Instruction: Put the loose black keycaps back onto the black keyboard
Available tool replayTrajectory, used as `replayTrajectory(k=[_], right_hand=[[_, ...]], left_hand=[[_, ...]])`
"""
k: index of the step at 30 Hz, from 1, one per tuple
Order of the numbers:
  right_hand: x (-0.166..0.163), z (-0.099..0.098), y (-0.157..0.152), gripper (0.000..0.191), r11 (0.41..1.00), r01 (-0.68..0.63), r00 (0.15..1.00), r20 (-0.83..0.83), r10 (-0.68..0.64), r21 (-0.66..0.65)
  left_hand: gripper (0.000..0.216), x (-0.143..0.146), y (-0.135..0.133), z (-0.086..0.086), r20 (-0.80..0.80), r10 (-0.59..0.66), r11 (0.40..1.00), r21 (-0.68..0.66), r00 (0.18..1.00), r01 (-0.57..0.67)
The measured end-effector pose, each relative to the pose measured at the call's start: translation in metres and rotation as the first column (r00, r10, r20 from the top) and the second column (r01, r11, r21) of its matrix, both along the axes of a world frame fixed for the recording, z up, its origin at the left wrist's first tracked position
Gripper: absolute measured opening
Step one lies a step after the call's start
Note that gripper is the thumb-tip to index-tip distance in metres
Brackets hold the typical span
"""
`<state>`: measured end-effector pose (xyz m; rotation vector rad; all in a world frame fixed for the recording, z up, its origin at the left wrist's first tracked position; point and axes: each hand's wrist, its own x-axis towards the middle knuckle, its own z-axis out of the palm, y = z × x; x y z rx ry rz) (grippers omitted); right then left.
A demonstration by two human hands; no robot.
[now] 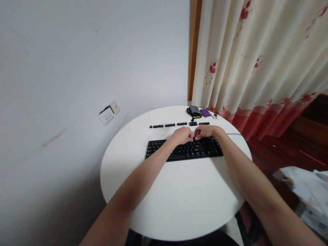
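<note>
A black keyboard lies across a round white table. Both my hands rest on its far edge near the middle. My left hand is curled into a loose fist over the top key rows. My right hand is beside it, fingers bent and pinched together at the same spot; what they hold is too small to make out. Rows of loose black keycaps lie in a line on the table just beyond the keyboard.
A grey pouch with a black cord, a purple item and a small white object sit at the table's far edge. A wall socket is at left, a floral curtain at right. Papers lie at lower right.
</note>
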<state>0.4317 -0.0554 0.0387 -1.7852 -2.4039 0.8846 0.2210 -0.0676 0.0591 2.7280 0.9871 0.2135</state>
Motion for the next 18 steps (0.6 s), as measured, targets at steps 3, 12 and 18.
replayTrajectory(k=[3, 12, 18], right_hand=[[-0.002, 0.001, -0.001, 0.051, 1.0, 0.023, 0.999, 0.028, -0.022, -0.019], [0.001, -0.002, -0.002, 0.05, 1.0, -0.007, 1.0, 0.007, 0.007, -0.022], [0.007, -0.001, -0.006, 0.05, 0.995, -0.094, 0.991, -0.104, 0.089, -0.04]], left_hand=[[0.012, 0.0, -0.005, 0.004, -0.073, -0.032, 0.999, 0.034, 0.997, 0.034], [0.027, -0.002, -0.027, 0.011, -0.199, -0.066, 0.997, 0.012, 0.978, 0.07], [0.041, -0.007, -0.011, 0.017, -0.168, -0.155, 0.987, -0.076, 0.974, 0.144]])
